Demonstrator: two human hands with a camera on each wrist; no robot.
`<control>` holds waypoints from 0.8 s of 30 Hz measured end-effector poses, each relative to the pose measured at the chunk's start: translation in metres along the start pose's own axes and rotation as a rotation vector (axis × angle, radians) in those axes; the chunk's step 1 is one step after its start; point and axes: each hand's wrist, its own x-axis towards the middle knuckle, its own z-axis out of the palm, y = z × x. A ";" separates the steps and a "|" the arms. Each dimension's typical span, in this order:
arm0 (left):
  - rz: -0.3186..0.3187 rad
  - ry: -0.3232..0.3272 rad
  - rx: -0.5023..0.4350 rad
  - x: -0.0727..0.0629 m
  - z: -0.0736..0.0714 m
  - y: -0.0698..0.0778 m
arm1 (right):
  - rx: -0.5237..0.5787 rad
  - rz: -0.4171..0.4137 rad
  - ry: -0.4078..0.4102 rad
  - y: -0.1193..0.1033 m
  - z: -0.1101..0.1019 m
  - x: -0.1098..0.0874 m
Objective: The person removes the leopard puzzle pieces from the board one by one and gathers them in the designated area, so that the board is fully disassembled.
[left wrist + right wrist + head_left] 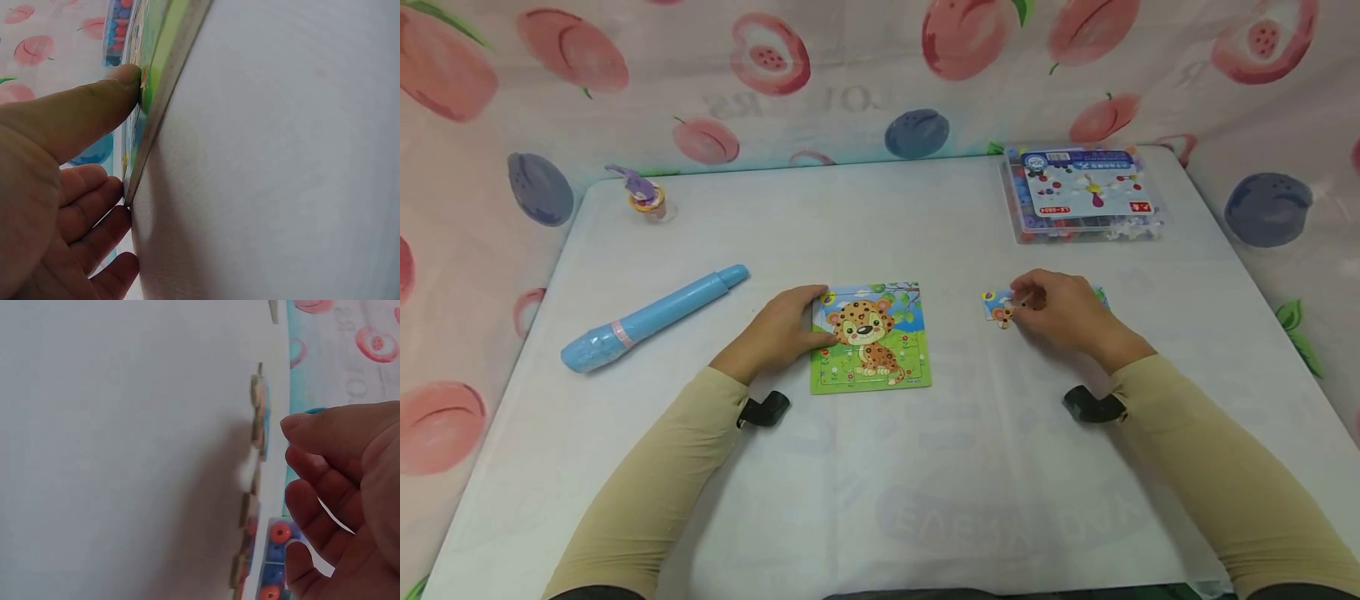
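A square jigsaw puzzle [880,367] with a spotted leopard cub on green grass lies flat on the table. My left hand [781,329] is at its left side, thumb [122,84] touching the picture and fingers relaxed along the edge near the far corner. To the right, my right hand [1063,308] hovers over loose puzzle pieces [997,305]. In the right wrist view, its thumb and bent fingers stand apart from the pieces [259,419], with nothing seen between them. The hand hides part of these pieces in the head view.
A light blue tube-shaped object [670,315] lies left of the puzzle. Behind it stands a small purple-topped figure [643,193]. A clear plastic box [1084,193] of colourful beads sits at the back right. A peach-print curtain [850,50] hangs behind the table.
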 end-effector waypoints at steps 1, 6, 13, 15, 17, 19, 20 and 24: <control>0.000 0.000 0.000 0.000 0.000 0.000 | 0.003 -0.008 0.004 -0.001 -0.001 0.000; 0.001 0.001 0.004 0.000 -0.001 0.000 | 0.013 -0.036 0.013 -0.010 -0.003 0.004; 0.014 0.005 0.010 -0.003 0.000 0.003 | 0.066 -0.058 -0.025 -0.025 0.006 0.010; 0.031 0.012 0.014 -0.003 0.001 0.004 | 0.066 -0.067 -0.032 -0.029 0.009 0.012; 0.051 0.020 0.015 -0.004 0.002 0.006 | 0.063 -0.082 -0.032 -0.032 0.013 0.014; 0.075 0.023 0.017 -0.006 0.004 0.008 | 0.069 -0.094 -0.032 -0.034 0.016 0.015; 0.091 0.020 0.021 -0.008 0.005 0.010 | 0.071 -0.101 -0.033 -0.035 0.018 0.016; 0.171 -0.013 0.039 -0.013 0.008 0.015 | 0.085 -0.122 -0.049 -0.041 0.022 0.016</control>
